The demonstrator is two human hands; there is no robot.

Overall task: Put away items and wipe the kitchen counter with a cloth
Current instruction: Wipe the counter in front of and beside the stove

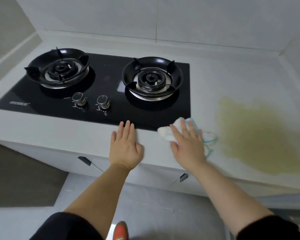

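Observation:
A white cloth with a light blue edge (166,132) lies on the white counter (59,125), at the front right corner of the black gas hob (107,87). My right hand (187,144) presses flat on the cloth with straight, spread fingers. My left hand (125,146) rests palm down on the counter's front strip, fingertips at the hob's front edge, holding nothing. A large yellowish stain (260,135) spreads over the counter just right of the cloth.
The hob has two burners with black pan supports (152,77) and two metal knobs (102,101) near its front. Tiled walls close the counter at the back and right. Cabinet handles (84,160) sit below the counter edge. Grey floor tiles lie beneath.

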